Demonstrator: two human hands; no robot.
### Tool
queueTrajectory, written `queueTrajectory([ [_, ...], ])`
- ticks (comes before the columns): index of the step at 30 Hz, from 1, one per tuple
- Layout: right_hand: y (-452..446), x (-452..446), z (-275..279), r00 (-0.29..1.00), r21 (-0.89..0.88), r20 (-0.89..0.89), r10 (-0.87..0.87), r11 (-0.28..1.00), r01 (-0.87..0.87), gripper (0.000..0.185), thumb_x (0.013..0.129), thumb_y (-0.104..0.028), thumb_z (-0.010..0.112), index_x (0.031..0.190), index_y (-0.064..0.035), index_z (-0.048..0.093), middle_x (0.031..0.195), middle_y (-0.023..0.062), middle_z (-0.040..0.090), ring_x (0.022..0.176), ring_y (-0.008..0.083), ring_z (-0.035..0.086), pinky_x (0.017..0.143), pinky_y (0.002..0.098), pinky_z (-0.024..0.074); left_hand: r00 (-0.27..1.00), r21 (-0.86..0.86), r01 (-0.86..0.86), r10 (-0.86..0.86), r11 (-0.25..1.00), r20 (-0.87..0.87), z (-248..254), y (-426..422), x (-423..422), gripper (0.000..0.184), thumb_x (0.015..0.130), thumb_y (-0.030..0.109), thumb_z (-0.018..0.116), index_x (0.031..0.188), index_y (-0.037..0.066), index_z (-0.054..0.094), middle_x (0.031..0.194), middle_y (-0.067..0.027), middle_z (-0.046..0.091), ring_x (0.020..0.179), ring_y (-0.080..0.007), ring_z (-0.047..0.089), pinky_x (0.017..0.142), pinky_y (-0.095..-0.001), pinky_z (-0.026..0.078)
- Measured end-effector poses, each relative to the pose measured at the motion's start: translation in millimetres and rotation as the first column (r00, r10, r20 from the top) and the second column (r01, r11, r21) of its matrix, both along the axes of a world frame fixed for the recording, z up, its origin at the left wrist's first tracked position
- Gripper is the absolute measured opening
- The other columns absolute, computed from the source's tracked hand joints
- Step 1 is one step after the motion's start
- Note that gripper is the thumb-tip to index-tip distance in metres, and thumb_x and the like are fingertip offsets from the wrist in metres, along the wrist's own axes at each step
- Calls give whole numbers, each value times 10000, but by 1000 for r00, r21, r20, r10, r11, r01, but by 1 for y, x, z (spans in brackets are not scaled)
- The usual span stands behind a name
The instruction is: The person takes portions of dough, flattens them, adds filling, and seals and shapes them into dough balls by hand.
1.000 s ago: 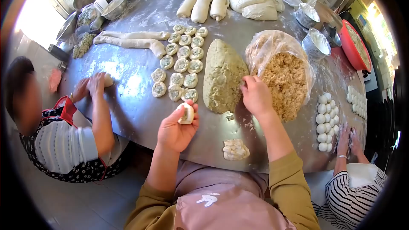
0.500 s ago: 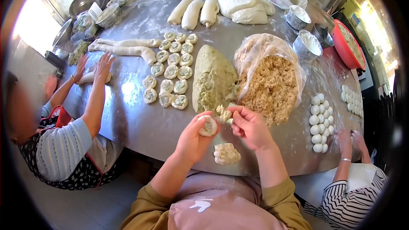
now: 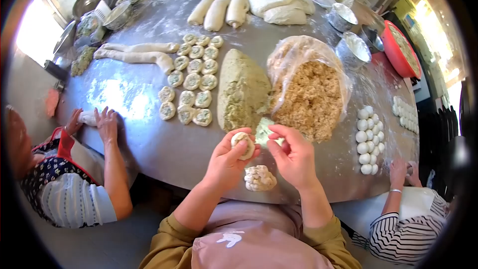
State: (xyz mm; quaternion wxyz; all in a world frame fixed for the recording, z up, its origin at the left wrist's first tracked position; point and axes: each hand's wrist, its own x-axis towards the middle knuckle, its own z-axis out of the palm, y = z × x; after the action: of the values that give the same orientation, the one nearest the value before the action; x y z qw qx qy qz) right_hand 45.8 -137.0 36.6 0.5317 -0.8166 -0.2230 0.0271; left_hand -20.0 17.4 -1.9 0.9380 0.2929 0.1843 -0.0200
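Note:
My left hand (image 3: 225, 162) is closed round a small round piece of dough (image 3: 242, 145), with the thumb pressing on its top face. To the right, my right hand (image 3: 295, 157) is half curled, thumb and forefinger a little apart, with nothing visible between them. Behind those fingertips lies a pale green flat piece (image 3: 265, 130), partly hidden. A lumpy clump of dough scraps (image 3: 260, 178) rests on the table just below both hands. Beyond my hands are a green-tinged mound (image 3: 244, 87) and a brown crumbly mass (image 3: 311, 102) partly under clear plastic.
Rows of filled dough rounds (image 3: 193, 82) and long dough ropes (image 3: 134, 55) lie left. White dough balls (image 3: 367, 142) sit right. Dough rolls (image 3: 216, 13), a big dough lump (image 3: 276, 0) and a red basin (image 3: 401, 52) stand farther back. Two people work at either side.
The crumbly clump at my right fingertips is no longer there; my left thumb has moved onto the dough piece. The person on the left has drawn their hands and dough roll closer to themselves.

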Motion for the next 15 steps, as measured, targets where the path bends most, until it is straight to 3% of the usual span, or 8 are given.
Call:
queueTrajectory([
  [3, 3, 2, -7, 961, -51, 222, 165, 986, -158, 314, 822, -46, 678, 1130, -88, 633, 922, 99, 628, 723, 215, 623, 622, 310, 507, 998, -33, 63, -62, 997, 27, -1, -5, 0, 266, 972, 97, 485, 1234, 53, 492, 1112, -73, 557, 1042, -230, 574, 942, -378, 476],
  [6, -9, -4, -15, 962, -19, 89, 258, 966, -257, 277, 818, -5, 660, 1079, -99, 667, 925, 94, 617, 785, 228, 609, 626, 306, 504, 991, -229, 132, -130, 964, 24, -8, -1, -3, 235, 970, 109, 499, 1200, 61, 507, 1096, -68, 561, 1025, -224, 579, 936, -374, 479],
  [7, -12, -3, -15, 957, 22, 36, 286, 958, -287, 259, 822, -9, 657, 1066, -94, 670, 927, 91, 619, 783, 221, 609, 629, 306, 505, 992, -202, 122, -125, 972, -2, -12, -3, -3, 224, 969, 111, 505, 1188, 63, 511, 1088, -64, 562, 1018, -221, 581, 928, -366, 483],
  [10, -45, 23, -17, 994, -101, 90, -60, 993, 69, 195, 835, -47, 663, 1029, -68, 671, 890, 88, 631, 698, 167, 602, 592, 275, 491, 989, -110, 101, -112, 989, -94, -18, -8, -7, 191, 962, 117, 529, 1147, 70, 527, 1045, -46, 564, 990, -205, 589, 893, -331, 502],
  [11, -57, 42, -39, 950, -125, 242, -199, 964, 234, 230, 835, -52, 664, 1065, -56, 655, 881, 89, 637, 656, 145, 589, 568, 255, 480, 985, -112, 126, -138, 986, -107, -17, -9, -8, 184, 959, 103, 524, 1140, 70, 531, 1032, -55, 570, 982, -214, 593, 887, -337, 505],
  [12, -71, 57, -52, 926, -231, 271, -264, 916, 329, 282, 829, -91, 678, 1105, -53, 634, 954, 107, 641, 720, 189, 618, 619, 298, 501, 979, -113, 153, -166, 982, -119, -16, -11, -7, 179, 955, 89, 518, 1132, 70, 536, 1019, -65, 576, 974, -224, 597, 880, -343, 508],
  [15, -74, 81, -64, 833, -320, 513, -207, 855, 409, 320, 815, -149, 699, 1112, -58, 624, 1025, 114, 630, 799, 260, 628, 691, 363, 509, 973, -114, 181, -195, 977, -122, -15, -19, -4, 190, 947, 58, 510, 1135, 69, 531, 1013, -80, 584, 977, -239, 599, 879, -348, 511],
])
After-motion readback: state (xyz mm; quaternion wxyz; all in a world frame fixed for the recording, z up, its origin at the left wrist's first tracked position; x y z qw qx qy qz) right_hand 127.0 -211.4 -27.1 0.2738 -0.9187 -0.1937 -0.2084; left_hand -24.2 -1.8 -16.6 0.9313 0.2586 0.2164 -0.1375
